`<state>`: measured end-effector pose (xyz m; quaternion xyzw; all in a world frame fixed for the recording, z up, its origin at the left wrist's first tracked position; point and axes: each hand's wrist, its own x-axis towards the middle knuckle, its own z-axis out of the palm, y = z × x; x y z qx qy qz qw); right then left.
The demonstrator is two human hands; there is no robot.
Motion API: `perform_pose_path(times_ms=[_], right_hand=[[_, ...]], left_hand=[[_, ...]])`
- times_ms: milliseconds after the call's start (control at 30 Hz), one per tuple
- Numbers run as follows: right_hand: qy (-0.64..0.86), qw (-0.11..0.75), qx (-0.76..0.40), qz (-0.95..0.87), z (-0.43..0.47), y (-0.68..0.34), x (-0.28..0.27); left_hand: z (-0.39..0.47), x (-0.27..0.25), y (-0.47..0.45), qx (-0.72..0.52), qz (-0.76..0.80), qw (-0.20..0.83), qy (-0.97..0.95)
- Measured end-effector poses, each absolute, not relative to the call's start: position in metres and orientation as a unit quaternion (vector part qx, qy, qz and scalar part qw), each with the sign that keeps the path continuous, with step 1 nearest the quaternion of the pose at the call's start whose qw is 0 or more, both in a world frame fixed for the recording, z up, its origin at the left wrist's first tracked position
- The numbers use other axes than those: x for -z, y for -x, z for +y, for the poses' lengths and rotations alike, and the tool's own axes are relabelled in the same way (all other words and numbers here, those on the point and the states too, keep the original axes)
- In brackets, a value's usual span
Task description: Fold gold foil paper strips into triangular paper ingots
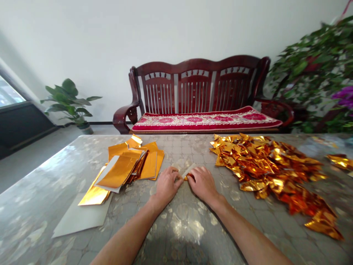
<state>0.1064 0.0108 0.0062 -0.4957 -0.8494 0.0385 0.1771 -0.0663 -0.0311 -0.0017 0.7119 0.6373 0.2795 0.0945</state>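
Close together at the middle of the table, my left hand [167, 183] and my right hand [203, 183] work on one small sheet of gold foil paper [189, 169]. Its pale back faces up, and a bit of gold shows by the right fingertips. The right fingers are closed over its edge and hide much of it. My left thumb and fingers are pinched at its left end. Left of my hands lies a loose stack of flat gold foil sheets [121, 171]. To the right spreads a heap of folded gold foil pieces [256, 158].
A pale sheet [82, 215] lies under the stack's near end on the patterned, glossy table [132, 235]. Clear plastic [320, 144] sits at the right rear. Beyond the table stand a wooden bench [195, 70] with a red cushion [198, 119] and potted plants [70, 101].
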Motion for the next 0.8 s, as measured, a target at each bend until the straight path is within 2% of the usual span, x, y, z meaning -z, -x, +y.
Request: perform_pose_path(times_ms=[333, 600, 800], right_hand=[[0.492, 0.186, -0.011, -0.850, 0.0076, -0.1105, -0.0076], [0.497, 0.190, -0.090, -0.842, 0.0091, -0.1145, -0.0051], [0.514, 0.166, -0.095, -0.836, 0.0081, -0.1158, -0.0099]], left_hand=[[-0.0297, -0.0041, 0.0618, -0.244, 0.648, 0.055, -0.720], [-0.0303, -0.0069, 0.0604, -0.231, 0.663, 0.057, -0.710], [-0.0301, -0.0076, 0.0604, -0.225, 0.668, 0.057, -0.707]])
